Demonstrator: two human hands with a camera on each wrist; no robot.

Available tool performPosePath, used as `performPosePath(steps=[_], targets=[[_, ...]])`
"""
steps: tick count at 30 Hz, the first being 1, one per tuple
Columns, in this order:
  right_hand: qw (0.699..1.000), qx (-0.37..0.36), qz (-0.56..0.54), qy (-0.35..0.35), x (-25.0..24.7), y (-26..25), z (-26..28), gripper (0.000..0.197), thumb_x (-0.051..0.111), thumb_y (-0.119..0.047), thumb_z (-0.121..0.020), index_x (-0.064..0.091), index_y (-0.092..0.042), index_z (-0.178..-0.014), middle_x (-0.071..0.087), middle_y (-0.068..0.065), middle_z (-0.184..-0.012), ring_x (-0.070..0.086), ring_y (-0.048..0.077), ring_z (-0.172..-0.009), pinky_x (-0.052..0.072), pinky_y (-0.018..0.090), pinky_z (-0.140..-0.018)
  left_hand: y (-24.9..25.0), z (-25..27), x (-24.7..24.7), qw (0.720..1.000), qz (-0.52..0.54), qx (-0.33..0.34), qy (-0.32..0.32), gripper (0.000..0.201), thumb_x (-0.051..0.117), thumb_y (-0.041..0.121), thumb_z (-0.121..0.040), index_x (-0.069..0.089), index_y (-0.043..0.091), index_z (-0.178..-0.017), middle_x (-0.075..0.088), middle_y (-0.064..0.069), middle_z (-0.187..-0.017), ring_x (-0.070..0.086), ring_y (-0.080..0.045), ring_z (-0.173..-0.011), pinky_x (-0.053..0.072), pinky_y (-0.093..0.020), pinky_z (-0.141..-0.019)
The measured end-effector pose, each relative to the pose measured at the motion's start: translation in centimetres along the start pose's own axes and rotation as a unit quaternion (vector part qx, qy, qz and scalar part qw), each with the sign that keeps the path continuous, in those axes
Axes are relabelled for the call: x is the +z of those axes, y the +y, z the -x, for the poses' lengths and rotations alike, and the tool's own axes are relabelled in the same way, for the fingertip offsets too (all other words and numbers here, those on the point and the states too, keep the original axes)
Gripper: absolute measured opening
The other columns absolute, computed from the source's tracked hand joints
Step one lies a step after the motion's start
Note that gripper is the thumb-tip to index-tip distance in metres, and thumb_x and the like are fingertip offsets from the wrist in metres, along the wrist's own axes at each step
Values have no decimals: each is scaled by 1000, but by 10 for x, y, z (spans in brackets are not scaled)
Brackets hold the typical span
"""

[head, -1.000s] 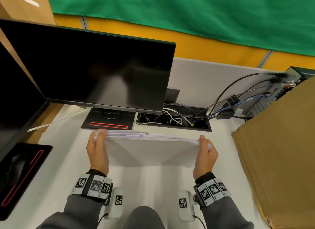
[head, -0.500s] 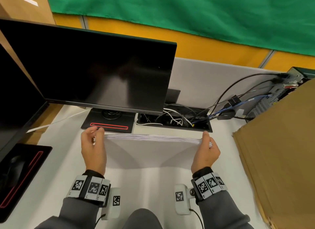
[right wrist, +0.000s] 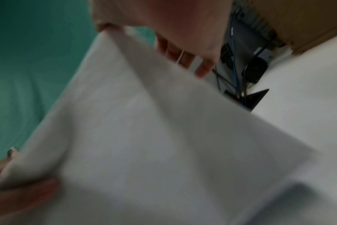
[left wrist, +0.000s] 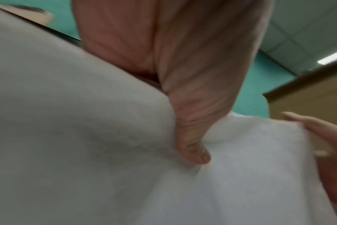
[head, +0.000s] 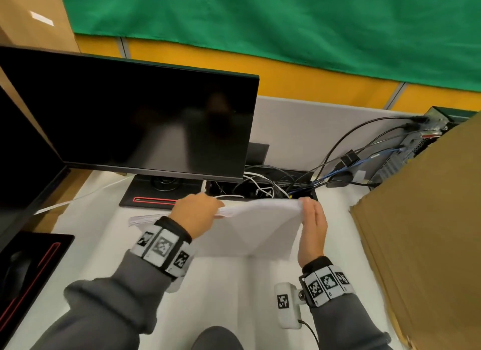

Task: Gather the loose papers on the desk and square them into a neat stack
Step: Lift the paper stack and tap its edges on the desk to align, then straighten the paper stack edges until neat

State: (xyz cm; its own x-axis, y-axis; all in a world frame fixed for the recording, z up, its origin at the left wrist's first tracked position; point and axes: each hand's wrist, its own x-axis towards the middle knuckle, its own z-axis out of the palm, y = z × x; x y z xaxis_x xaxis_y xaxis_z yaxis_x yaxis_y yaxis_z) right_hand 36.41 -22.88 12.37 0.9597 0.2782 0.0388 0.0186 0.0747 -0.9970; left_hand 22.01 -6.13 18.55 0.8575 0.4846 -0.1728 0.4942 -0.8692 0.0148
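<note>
Both your hands hold the paper stack (head: 260,227) above the surface (head: 234,292), at 6 o'clock of the monitor (head: 135,120): left hand (head: 197,214) fingers clamped on its top edge, right hand (head: 312,230) fingers together, straight against its right edge.

Matt white paper stack (head: 263,227), glossy black monitor (head: 135,120), rough brown cardboard (head: 421,232).

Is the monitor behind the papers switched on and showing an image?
No, the monitor screen is plain black in the head view, with only faint reflections above the stack of papers.
</note>
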Motion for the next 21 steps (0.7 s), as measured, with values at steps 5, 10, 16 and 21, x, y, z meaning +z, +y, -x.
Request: performPosePath(steps=[5, 10, 16, 21], targets=[[986, 66, 28, -152, -28, 27, 5, 111, 65, -82, -49, 35, -29, -142, 49, -9, -135, 47, 9, -124, 39, 35, -104, -65, 34, 5, 910, 398, -69, 90, 21, 52, 33, -90, 69, 21, -89, 73, -3, -85, 68, -27, -89, 52, -33, -73], [935, 188, -13, -299, 10, 17, 29, 71, 80, -41, -65, 56, -14, -127, 70, 5, -119, 65, 26, -112, 54, 35, -88, -54, 51, 45, 773, 622, -110, 57, 26, 56, 31, -87, 69, 15, -103, 78, 2, -89, 71, -24, -95, 56, -30, -77], [973, -57, -50, -216, 24, -85, 34, 19, 58, -7, -89, 67, -17, -102, 76, -7, -96, 70, 12, -92, 55, 23, -75, -31, 58, 3, 686, 698, -16, 208, 28, 66, 45, -76, 67, 30, -100, 75, 14, -100, 70, -7, -93, 56, -21, -75], [960, -122, -102, -229, 14, -118, 45, 20, 69, -29, -74, 71, -24, -93, 76, -7, -95, 69, 14, -92, 56, 28, -81, -21, 61, -19, 638, 709, 56, 294, 24, 77, 33, -65, 71, 35, -88, 75, 20, -89, 70, 1, -86, 52, -13, -70]])
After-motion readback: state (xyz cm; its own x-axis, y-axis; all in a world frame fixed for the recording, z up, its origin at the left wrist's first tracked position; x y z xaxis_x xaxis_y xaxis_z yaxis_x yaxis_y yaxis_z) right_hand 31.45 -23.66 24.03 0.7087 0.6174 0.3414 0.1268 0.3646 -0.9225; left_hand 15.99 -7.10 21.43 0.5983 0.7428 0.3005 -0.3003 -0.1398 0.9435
